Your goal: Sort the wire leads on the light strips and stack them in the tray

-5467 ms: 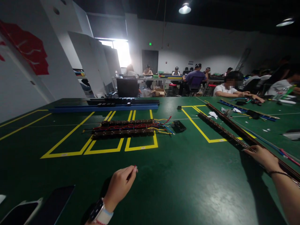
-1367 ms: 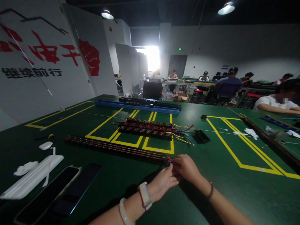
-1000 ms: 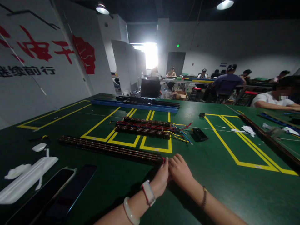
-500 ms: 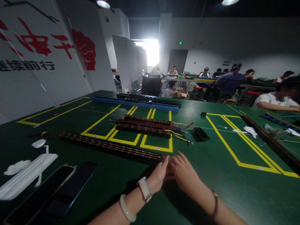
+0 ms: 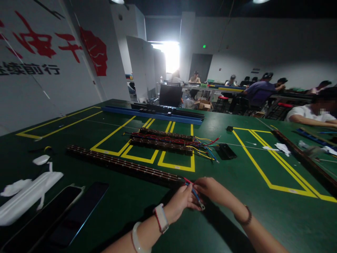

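A long dark bar (image 5: 123, 166) with copper-coloured lines lies slantwise across the table, its right end close to my hands. Red wire (image 5: 187, 180) and blue wire (image 5: 196, 194) come out of that end. My left hand (image 5: 181, 198) is closed around the wires, and the blue one sticks out past its fingers, ending in a metal ring terminal (image 5: 202, 207). Fingers of my right hand (image 5: 212, 189) are bent and pressed together at the wires, close to the left fingertips. What exactly they pinch is partly hidden.
Behind lies a bundle of shorter dark bars (image 5: 162, 142) with coloured wires, beside a black box-like object (image 5: 228, 151). Two phone-like slabs (image 5: 81, 214) and a white item (image 5: 31, 196) are at left. A blue rail (image 5: 152, 115) spans the far edge. People sit beyond.
My right hand has turned and shifted to the right, its fingers now bent downward. The blue wire with its ring terminal has come into view between my hands.
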The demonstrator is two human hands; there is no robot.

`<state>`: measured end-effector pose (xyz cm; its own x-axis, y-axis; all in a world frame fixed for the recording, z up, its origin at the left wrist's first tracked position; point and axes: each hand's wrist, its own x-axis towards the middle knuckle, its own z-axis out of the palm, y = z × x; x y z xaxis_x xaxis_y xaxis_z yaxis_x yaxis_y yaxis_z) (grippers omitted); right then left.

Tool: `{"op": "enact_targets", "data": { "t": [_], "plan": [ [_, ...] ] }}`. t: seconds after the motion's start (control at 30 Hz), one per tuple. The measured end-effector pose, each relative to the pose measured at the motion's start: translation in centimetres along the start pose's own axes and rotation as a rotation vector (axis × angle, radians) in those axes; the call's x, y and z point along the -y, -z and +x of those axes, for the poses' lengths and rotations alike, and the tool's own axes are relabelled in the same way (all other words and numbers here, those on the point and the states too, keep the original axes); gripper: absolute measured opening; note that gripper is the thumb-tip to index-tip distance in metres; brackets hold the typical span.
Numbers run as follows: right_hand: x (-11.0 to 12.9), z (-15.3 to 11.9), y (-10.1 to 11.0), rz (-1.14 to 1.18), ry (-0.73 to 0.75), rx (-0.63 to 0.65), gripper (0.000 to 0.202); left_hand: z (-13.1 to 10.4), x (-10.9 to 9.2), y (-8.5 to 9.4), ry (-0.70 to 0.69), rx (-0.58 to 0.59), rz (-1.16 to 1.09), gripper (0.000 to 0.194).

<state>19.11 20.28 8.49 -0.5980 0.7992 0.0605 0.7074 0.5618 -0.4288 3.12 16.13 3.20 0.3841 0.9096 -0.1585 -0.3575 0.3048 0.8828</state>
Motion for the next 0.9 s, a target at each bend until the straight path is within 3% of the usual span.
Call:
{"op": "enact_targets", "data": {
  "t": [0.1, 0.23, 0.37, 0.57, 0.73, 0.9],
  "plan": [
    [-1.1, 0.6, -0.2, 0.06, 0.011, -0.031, 0.028, 0.1, 0.3, 0.3, -0.003, 0.024, 0.006, 0.038],
    [-2.9, 1.4, -0.7, -0.114, 0.07, -0.253, 0.026, 0.1, 0.5, 0.6, -0.024, 0.071, -0.002, 0.037],
    [-4.3, 2.4, -1.3, -0.167, 0.134, -0.37, 0.031, 0.1, 0.3, 0.8, -0.009, 0.082, 0.022, 0.037],
    [-4.8, 3.0, -2.2, -0.154, 0.181, -0.437, 0.033, 0.1, 0.2, 0.4, -0.011, 0.015, 0.055, 0.032],
    [-4.4, 2.1, -2.8, -0.096, 0.221, -0.495, 0.029, -0.3, -0.1, -0.3, -0.01, -0.045, -0.037, 0.03],
    [-3.7, 1.0, -2.7, -0.042, 0.164, -0.503, 0.03, -0.8, -0.5, -0.4, 0.004, -0.098, -0.066, 0.027]
  ]
}}
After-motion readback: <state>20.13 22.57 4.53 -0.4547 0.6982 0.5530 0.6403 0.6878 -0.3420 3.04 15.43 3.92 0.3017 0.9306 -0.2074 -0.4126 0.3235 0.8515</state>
